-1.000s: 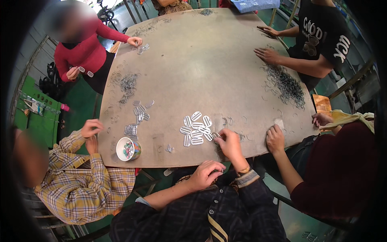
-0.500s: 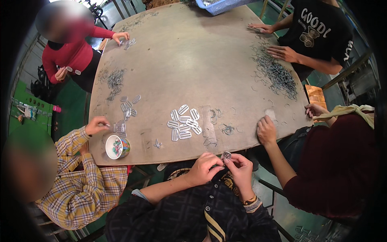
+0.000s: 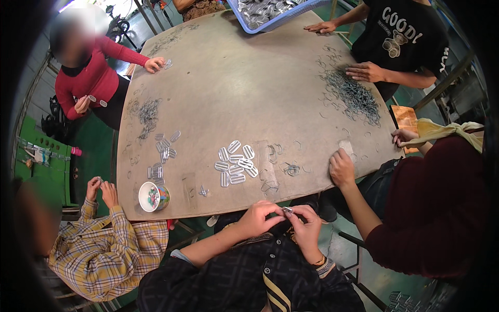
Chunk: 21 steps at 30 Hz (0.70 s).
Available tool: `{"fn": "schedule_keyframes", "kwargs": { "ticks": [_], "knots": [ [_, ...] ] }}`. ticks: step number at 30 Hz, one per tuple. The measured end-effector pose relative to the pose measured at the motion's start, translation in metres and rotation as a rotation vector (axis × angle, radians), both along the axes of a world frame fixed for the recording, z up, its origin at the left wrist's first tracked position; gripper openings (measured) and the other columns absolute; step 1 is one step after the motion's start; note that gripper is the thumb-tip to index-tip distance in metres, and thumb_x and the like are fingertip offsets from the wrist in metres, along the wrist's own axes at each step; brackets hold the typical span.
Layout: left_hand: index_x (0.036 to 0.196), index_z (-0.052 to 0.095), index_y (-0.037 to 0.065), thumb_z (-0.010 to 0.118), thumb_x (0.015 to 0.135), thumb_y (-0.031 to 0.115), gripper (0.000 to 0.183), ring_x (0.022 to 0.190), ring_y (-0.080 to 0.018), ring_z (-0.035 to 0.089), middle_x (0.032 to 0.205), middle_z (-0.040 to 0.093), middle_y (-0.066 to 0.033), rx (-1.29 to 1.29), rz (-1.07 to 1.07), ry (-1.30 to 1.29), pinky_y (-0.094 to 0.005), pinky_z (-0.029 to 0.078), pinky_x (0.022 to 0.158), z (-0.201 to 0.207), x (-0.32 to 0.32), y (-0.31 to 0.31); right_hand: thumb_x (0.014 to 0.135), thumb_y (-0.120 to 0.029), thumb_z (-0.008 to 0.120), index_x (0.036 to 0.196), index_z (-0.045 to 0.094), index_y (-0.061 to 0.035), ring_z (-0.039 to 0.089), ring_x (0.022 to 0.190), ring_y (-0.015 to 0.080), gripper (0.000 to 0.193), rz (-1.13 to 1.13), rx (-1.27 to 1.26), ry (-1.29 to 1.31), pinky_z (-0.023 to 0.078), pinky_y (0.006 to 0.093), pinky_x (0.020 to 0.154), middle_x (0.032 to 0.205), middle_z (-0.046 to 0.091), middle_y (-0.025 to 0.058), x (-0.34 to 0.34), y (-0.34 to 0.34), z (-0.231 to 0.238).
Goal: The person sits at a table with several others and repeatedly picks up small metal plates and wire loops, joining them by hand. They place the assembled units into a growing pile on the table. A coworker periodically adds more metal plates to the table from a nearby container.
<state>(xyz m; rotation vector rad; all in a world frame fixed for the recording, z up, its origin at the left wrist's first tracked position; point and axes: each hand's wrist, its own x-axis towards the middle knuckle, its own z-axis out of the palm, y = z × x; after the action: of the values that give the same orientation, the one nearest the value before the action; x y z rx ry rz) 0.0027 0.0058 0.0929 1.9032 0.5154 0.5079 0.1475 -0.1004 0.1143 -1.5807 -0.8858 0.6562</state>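
Just beyond the table's near edge, above my lap, my two hands meet around a small silver slotted buckle [image 3: 287, 209]. My right hand [image 3: 306, 223] pinches it between thumb and fingers. The fingertips of my left hand [image 3: 260, 218] are closed against the buckle's left side; whatever they hold there is too small to make out. Ahead of them lies a loose cluster of flat silver slotted buckles [image 3: 235, 163]. To its right are a few thin bent wire rings [image 3: 291, 169], and on its left a small wire piece [image 3: 203, 191].
A paper cup [image 3: 162, 197] of small coloured bits stands near the left corner of the table [image 3: 218, 93]. A wire-ring heap [image 3: 353, 96] lies at right, and a blue basket [image 3: 254, 30] of metal parts at the far edge. Several people sit or stand around.
My hands have drawn together over the buckle, now tipped edge-on. The co-worker in plaid has pulled both hands off the table. The blue basket shows further into view.
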Motion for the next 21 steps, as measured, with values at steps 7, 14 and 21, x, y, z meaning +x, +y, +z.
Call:
{"fn": "schedule_keyframes", "kwargs": {
  "ticks": [7,14,21],
  "knots": [
    [0.093,0.066,-0.001,0.07,0.082,0.007,0.014,0.081,-0.033,0.064,0.085,0.064,-0.0133,0.221,0.214,0.119,-0.0386,0.053,0.074,-0.005,0.041,0.06,0.078,0.006,0.071,0.09,0.071,0.0023,0.065,0.076,0.0165,0.012,-0.049,0.0,-0.04,0.05,0.0262,0.069,0.084,0.07,0.0102,0.0,-0.005,-0.003],
    [0.091,0.063,0.002,0.07,0.082,0.008,0.014,0.084,-0.0381,0.063,0.087,0.06,-0.0145,0.471,0.256,0.209,-0.0447,0.052,0.073,-0.042,0.081,0.073,0.078,0.004,0.073,0.089,0.071,0.0022,0.065,0.073,0.0149,0.011,-0.111,-0.008,-0.061,0.05,0.0254,0.068,0.082,0.07,0.0095,-0.001,-0.007,-0.01],
    [0.087,0.062,-0.001,0.071,0.08,0.005,0.012,0.067,-0.0206,0.065,0.077,0.065,-0.009,0.072,0.266,0.164,-0.033,0.053,0.061,-0.008,0.05,0.069,0.078,0.003,0.073,0.088,0.07,0.0021,0.066,0.072,0.0157,0.011,-0.099,-0.024,-0.072,0.05,0.026,0.067,0.08,0.07,0.0099,0.001,-0.006,-0.012]
  ]
}}
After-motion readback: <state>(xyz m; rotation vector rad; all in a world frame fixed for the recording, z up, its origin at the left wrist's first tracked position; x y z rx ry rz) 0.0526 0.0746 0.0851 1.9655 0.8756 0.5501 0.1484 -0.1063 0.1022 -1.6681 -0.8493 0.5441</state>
